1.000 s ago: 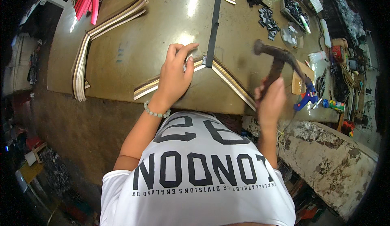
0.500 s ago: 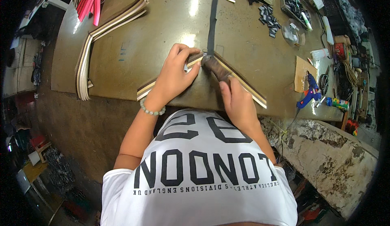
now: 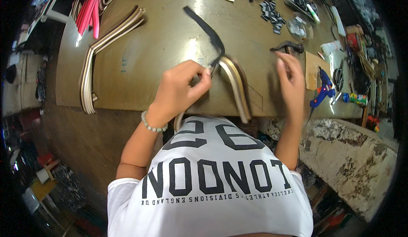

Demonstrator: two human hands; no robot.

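Note:
My left hand [image 3: 182, 88], thumb and fingers pinched together, grips a striped brown, cream and tan strap [image 3: 236, 86] where a black strap joins it. One striped end droops toward the table's near edge. The black strap [image 3: 208, 29] bends away to the far left. My right hand [image 3: 291, 77] is apart from the straps, slightly blurred, its thumb and fingers apart. Just beyond its fingertips lies a dark hammer [image 3: 298, 47] with a curved claw. The hammer's handle is mostly hidden by the hand.
On the left lie more striped straps [image 3: 88, 79] and pink strips [image 3: 87, 18]. Small black pieces [image 3: 273, 18], a clear round container [image 3: 299, 27] and a filled tray [image 3: 299, 1] stand at the far right. A blue glue gun [image 3: 324, 86] rests beside cardboard [image 3: 312, 70].
My right hand has moved right, away from the straps, and the hammer now lies by it. My left hand has lifted the striped strap, which now droops, and the black strap has swung left.

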